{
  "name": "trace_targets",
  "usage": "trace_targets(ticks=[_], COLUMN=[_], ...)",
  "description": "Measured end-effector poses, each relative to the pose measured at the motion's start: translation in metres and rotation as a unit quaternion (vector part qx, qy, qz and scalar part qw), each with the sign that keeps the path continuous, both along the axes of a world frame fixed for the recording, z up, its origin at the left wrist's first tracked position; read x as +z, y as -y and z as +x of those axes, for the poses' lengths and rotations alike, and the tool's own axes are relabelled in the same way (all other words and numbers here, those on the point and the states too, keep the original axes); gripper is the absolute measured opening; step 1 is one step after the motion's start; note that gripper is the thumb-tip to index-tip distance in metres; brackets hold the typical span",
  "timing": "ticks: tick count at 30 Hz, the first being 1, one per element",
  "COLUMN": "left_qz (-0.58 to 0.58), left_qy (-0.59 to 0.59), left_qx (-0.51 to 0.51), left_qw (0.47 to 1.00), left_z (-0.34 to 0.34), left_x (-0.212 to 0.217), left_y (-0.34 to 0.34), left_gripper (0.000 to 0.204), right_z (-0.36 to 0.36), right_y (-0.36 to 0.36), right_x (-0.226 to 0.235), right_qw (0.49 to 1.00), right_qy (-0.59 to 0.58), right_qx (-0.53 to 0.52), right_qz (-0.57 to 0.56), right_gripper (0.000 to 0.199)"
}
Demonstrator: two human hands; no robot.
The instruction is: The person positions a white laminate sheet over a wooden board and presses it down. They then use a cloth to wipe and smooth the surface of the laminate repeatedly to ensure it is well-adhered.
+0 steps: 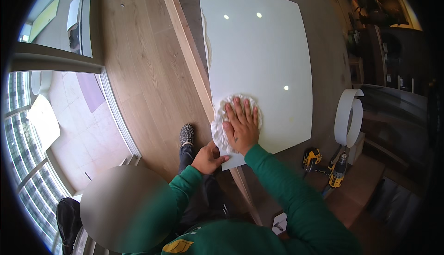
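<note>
A large glossy white panel (263, 51) lies flat in front of me, with small light reflections on its surface. My right hand (241, 125) rests palm down on a crumpled white cloth (221, 134), fingers stretched out, pressing it against the panel's near left part. The cloth spreads around the hand and reaches the panel's left edge. At the near left corner my left hand (209, 158) grips the panel's edge, its thumb on top; the other fingers are partly hidden.
A wooden strip (185, 46) runs along the panel's left side. To the right stand a white coiled band (341, 118) and two yellow-black cordless drills (312, 158). Wood flooring (138, 60) and a glass door frame (118, 111) lie left. A patterned shoe (187, 134) shows near the strip.
</note>
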State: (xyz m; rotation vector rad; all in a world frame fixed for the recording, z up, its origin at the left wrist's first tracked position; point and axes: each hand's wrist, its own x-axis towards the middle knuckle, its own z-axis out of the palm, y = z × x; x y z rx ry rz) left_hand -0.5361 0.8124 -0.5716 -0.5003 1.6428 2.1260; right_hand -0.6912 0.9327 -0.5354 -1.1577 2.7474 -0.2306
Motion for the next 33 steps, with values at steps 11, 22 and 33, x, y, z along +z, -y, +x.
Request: trace_targets(ticks=[11, 22, 33], left_qz=[-0.227, -0.680, -0.653], left_qy=[-0.034, -0.165, -0.145], left_qx=[0.292, -0.066, -0.109], left_qw=[0.928, 0.711, 0.735], left_z=[-0.035, -0.241, -0.240], left_x=[-0.001, 0.015, 0.028], left_y=[0.001, 0.030, 0.039], left_gripper=[0.053, 0.067, 0.066], right_z=[0.100, 0.086, -0.143], right_y=[-0.091, -0.069, -0.003], right_x=[0.020, 0.000, -0.005], right_qw=[0.987, 0.988, 0.991], right_qy=[0.111, 0.044, -0.030], right_qx=[-0.109, -0.151, -0.133], right_qz=[-0.041, 0.013, -0.013], right_gripper=[0.065, 0.067, 0.060])
